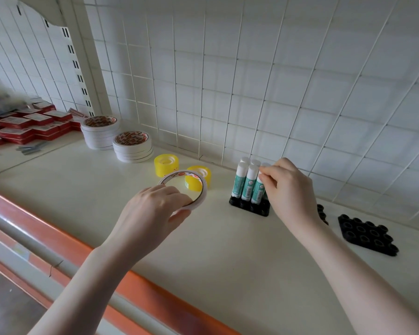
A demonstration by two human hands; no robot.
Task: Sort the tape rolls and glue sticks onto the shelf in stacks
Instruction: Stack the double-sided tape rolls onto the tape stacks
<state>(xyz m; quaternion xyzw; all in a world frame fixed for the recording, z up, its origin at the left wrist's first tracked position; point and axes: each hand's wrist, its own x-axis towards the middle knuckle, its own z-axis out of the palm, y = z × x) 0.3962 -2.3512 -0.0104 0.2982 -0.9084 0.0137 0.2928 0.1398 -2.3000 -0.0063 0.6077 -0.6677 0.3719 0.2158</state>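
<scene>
Left hand [153, 209] clamped on thin white tape ring [183, 193] above cream shelf [203, 250], left of black holder tray [249, 207]; right hand [288, 189] pinching teal-labelled white-capped glue stick [258, 189] in that tray.

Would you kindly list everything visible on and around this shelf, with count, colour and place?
white tape stacks: two, white with red-printed cores, back left of the shelf
yellow tape rolls: two, yellow, mid-shelf, right of the stacks
loose tape roll: one, white, held above the shelf
glue sticks: at least six, teal with white caps, upright in a black holder
black holder: one, under the glue sticks
empty black holders: one in full view, another partly hidden behind the right wrist, far right
red boxes: many, red and white, far left
shelf: one, cream, orange front edge
left hand: holds the loose tape roll
right hand: fingers on a glue stick
</scene>
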